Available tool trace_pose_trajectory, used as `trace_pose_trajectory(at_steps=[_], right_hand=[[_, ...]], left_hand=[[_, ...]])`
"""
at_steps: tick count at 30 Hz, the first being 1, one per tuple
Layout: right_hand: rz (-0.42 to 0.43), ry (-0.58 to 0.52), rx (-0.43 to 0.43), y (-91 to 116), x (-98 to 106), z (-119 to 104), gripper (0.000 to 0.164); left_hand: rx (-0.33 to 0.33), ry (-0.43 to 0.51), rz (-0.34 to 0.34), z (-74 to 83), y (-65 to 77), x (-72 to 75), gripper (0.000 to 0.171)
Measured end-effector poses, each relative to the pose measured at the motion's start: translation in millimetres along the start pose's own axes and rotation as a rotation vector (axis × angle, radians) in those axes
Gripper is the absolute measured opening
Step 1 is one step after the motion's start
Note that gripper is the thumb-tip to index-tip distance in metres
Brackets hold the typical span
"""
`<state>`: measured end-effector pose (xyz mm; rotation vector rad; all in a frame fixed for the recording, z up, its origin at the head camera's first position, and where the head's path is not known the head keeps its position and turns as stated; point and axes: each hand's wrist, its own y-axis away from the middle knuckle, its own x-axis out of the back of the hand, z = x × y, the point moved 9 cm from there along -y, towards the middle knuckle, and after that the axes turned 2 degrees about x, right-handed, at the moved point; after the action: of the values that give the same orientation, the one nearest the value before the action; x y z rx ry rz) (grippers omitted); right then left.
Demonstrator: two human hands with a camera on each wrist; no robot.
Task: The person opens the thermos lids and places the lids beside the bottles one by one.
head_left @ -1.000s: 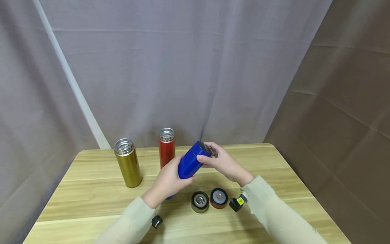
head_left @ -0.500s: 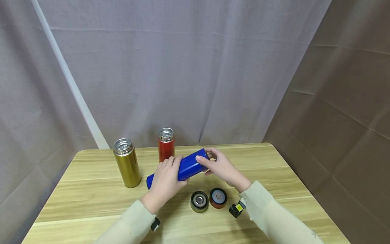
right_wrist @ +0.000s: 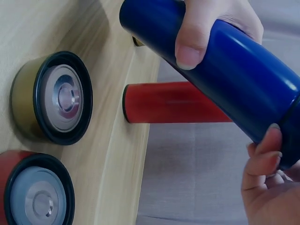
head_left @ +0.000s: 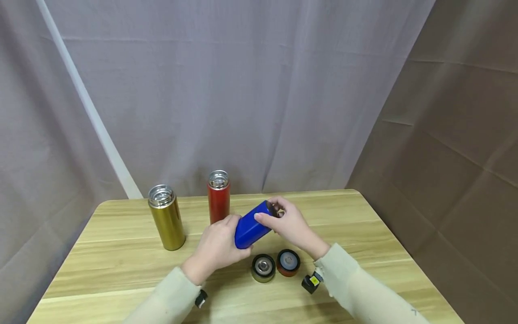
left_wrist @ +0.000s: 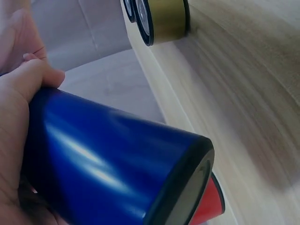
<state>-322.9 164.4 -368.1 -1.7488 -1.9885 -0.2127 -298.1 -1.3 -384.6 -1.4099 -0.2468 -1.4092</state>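
Observation:
A blue thermos bottle (head_left: pixel 252 230) is held tilted above the table, its top end up and to the right. My left hand (head_left: pixel 214 242) grips the body, thumb wrapped across it in the right wrist view. At the top end, the fingers of my right hand (head_left: pixel 290 225) hold the lid, partly hidden by them; a seam below it shows in the right wrist view. The base of the bottle (left_wrist: pixel 117 154) points towards the lower right in the left wrist view. Behind my left hand stands a red thermos bottle (head_left: pixel 219 202) without a lid.
A gold thermos bottle (head_left: pixel 167 222), lidless, stands upright at the left. In front of my hands a gold lid (head_left: pixel 263 268) and a red lid (head_left: pixel 288 263) lie side by side, inner sides up, on the wooden table (head_left: pixel 364 261). Curtains hang behind and at the right.
The blue bottle swung flatter half a second ago, showing its base left of my left hand, and is now tilted more steeply again. Both hands stayed on it and sit slightly lower and further left.

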Motion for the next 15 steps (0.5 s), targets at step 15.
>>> trace_pose_trajectory(at_steps=[15], right_hand=[[0.051, -0.021, 0.036, 10.8, 11.2, -5.5, 0.036]], left_hand=[[-0.043, 0.030, -0.006, 11.0, -4.8, 0.4, 0.064]])
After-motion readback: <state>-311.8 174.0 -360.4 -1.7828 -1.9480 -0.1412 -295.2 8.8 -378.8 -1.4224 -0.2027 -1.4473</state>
